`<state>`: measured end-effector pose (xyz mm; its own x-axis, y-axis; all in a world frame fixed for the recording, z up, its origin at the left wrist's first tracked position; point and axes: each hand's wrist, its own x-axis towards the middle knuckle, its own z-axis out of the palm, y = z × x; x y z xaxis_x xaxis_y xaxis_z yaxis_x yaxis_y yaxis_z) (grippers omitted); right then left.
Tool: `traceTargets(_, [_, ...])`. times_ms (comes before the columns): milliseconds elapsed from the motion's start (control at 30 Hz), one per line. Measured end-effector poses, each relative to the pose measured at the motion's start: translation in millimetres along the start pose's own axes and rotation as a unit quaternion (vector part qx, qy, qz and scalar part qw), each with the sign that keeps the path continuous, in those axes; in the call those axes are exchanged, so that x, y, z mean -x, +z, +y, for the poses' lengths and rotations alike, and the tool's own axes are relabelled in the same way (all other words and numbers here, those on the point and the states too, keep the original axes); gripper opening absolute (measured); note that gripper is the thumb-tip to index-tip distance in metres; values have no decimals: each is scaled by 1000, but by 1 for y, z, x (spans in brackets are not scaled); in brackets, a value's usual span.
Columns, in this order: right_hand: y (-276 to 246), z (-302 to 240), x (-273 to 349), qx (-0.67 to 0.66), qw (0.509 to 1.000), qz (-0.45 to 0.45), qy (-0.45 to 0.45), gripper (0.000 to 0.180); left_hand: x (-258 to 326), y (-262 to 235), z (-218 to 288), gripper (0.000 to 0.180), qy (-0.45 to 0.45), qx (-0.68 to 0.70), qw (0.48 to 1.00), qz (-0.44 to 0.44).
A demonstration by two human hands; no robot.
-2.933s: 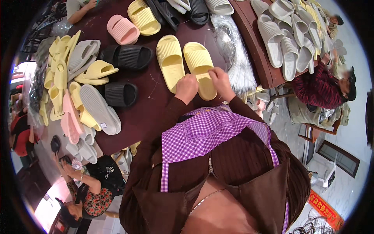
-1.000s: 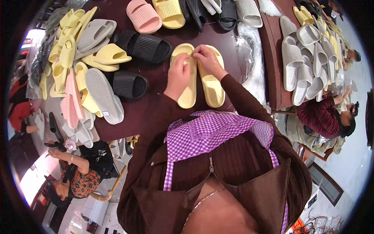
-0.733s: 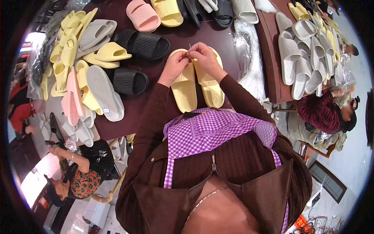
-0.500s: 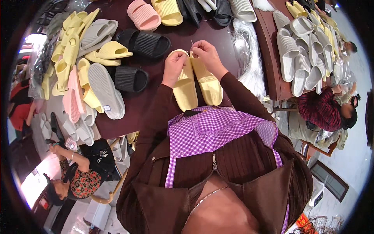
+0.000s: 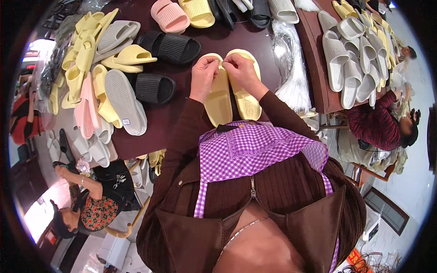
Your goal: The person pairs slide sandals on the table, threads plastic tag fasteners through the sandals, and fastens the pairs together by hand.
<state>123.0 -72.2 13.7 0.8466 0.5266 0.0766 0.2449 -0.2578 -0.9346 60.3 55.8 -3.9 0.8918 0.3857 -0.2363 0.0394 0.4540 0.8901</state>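
A pair of yellow slippers lies side by side on the dark red table in front of me, a left slipper (image 5: 218,102) and a right slipper (image 5: 248,105). Over the far part of the left slipper, my left hand (image 5: 205,76) is closed in a pinch. My right hand (image 5: 245,73) is pinched too, over the right slipper. The fingertips of both hands nearly meet at the gap between the slippers. Whatever they hold is too small or hidden to make out. To their right lies a bundle of thin white strands (image 5: 293,79), partly in clear plastic.
Black slippers (image 5: 154,88), a grey slipper (image 5: 126,102) and piled yellow ones (image 5: 84,50) crowd the left. Pink slippers (image 5: 169,16) and others line the far edge. Grey slippers (image 5: 335,61) cover another table at right. People sit at left (image 5: 93,204) and right (image 5: 373,123).
My right hand has come down and left, closer to the left hand. A thin strand that stuck up by the right fingers no longer shows. The right slipper has turned slightly.
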Motion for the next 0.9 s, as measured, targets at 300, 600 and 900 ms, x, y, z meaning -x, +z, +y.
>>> traceTargets(300, [-1,-1,-1,36,999,2,11,14,4,3,0,6,-7,12,1000,11])
traceTargets(600, [-1,-3,-2,55,998,-12,6,14,3,-1,-9,5,53,-39,998,21])
traceTargets(900, [-5,-3,-7,63,995,-19,-79,9,0,-9,-1,5,-21,16,999,-40])
